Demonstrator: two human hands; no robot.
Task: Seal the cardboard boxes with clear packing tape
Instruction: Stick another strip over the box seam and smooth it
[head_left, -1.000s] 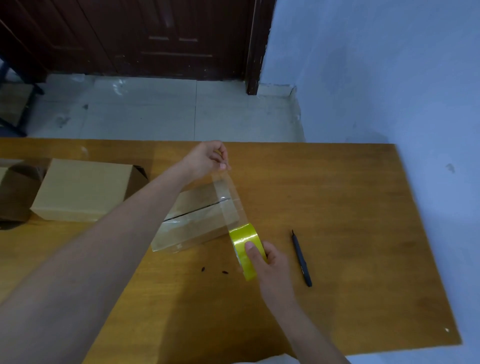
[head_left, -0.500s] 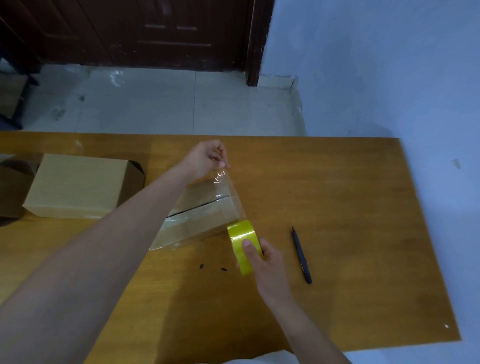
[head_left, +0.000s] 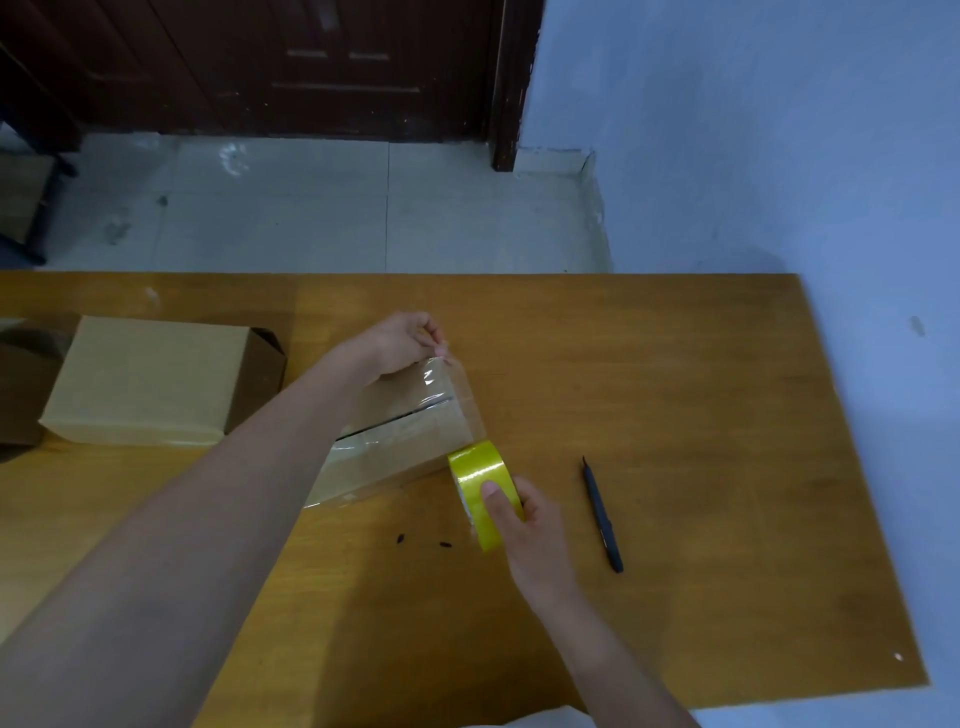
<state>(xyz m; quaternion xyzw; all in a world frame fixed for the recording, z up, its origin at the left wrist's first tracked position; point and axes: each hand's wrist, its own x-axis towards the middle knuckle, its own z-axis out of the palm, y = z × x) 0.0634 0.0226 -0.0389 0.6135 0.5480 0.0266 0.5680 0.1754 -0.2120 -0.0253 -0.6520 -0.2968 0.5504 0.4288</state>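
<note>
Over the box (head_left: 395, 441) at the middle of the table (head_left: 675, 415), a strip of clear tape (head_left: 457, 400) is stretched between the two hands. The left hand (head_left: 405, 340) pinches the free end of the strip at the box's far edge, fingers curled tight on it. The right hand (head_left: 524, 525) grips the yellow roll (head_left: 480, 486) just off the box's near right corner, thumb pressed on the roll's outer face and the other fingers wrapped behind it.

The step in hand looks like drawing out a length of tape before laying it down. The strip seems to hang above the box rather than stick to it, though the film is too clear to be sure. The box's top flaps meet at a dark seam, and the strip crosses it rather than running along it.

Next, the strip likely has to be turned to line up with the seam, lowered and pressed flat. It then needs cutting; a dark cutter (head_left: 602, 514) lies on the table just right of the roll. A second box (head_left: 145, 379) sits well to the left.
</note>
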